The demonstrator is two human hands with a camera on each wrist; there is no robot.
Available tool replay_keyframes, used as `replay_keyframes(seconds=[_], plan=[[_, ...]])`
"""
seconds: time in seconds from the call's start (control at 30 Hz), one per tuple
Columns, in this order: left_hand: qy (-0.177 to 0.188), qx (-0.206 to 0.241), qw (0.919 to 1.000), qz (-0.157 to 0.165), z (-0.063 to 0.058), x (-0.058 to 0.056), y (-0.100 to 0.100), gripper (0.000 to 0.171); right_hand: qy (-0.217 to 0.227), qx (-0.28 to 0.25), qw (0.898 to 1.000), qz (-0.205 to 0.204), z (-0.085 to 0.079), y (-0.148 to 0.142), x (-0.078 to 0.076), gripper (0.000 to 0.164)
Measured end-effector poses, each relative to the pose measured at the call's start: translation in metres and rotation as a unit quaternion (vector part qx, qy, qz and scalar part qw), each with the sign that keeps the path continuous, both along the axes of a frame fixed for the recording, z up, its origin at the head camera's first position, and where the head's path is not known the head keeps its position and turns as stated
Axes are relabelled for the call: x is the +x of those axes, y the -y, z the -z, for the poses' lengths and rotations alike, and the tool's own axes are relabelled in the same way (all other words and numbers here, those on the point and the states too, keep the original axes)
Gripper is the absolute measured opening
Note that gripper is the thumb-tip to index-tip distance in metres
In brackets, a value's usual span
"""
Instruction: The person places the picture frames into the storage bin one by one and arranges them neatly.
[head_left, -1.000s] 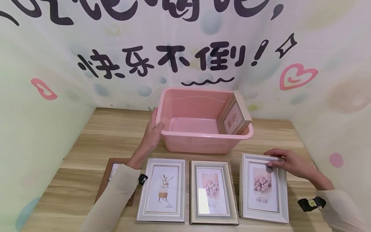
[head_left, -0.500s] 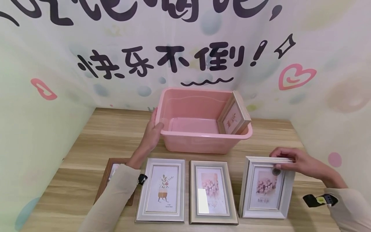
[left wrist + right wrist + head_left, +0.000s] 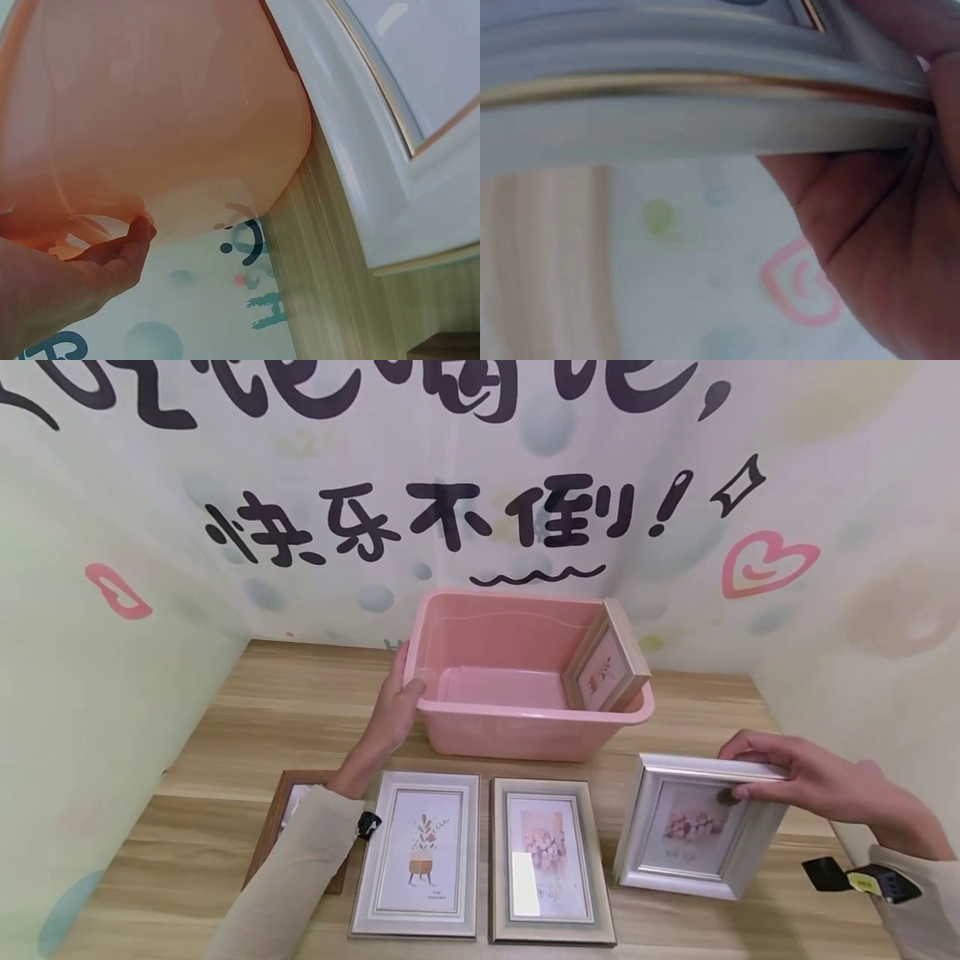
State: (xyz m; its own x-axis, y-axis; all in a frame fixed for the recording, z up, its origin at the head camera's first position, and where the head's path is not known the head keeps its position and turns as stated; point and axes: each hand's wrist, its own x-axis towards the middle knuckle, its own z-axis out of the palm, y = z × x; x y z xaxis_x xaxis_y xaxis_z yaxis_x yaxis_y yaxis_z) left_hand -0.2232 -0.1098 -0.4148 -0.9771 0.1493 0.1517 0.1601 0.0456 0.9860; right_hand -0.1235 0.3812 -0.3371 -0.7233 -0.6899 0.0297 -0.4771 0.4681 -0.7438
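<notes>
At the left end of a pink plastic basin, my left hand grips the rim, thumb inside and fingers outside. The left wrist view shows that hand at the basin's pink wall. My right hand pinches the top edge of a white picture frame with a pink flower print, thumb on its front. That picture frame is tilted upright over the table's right side. In the right wrist view its side edge lies within the hand. A light wooden picture frame leans inside the basin's right end.
Along the table lie a white picture frame with a plant print, a cream one with a flower print, and a brown one partly under the left sleeve. A printed backdrop stands behind the basin.
My right hand has raised the white picture frame from lying nearly flat to tilted upright and moved slightly right with it. The left hand stays on the basin's rim.
</notes>
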Motion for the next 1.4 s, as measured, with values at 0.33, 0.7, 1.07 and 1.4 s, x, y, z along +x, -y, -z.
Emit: replay_keyframes(seconds=[0.33,0.7,1.07,1.4], plan=[[-0.004,-0.005,1.0000,-0.006,-0.001,0.001,0.000,0.071,-0.190,-0.001,0.979,0.071,-0.045,0.023,0.002,0.046],[-0.006,0.000,1.0000,-0.008,0.004,-0.001,0.000,0.072,-0.186,-0.061,0.959,0.205,-0.084,0.059,-0.008,0.045],[-0.005,0.002,1.0000,-0.007,0.001,0.002,-0.002,0.071,-0.141,-0.104,0.938,0.300,-0.103,0.094,-0.018,0.043],[-0.009,0.010,0.9999,-0.002,0.003,0.001,-0.001,0.070,-0.141,-0.139,0.923,0.331,-0.103,0.115,-0.035,0.044]])
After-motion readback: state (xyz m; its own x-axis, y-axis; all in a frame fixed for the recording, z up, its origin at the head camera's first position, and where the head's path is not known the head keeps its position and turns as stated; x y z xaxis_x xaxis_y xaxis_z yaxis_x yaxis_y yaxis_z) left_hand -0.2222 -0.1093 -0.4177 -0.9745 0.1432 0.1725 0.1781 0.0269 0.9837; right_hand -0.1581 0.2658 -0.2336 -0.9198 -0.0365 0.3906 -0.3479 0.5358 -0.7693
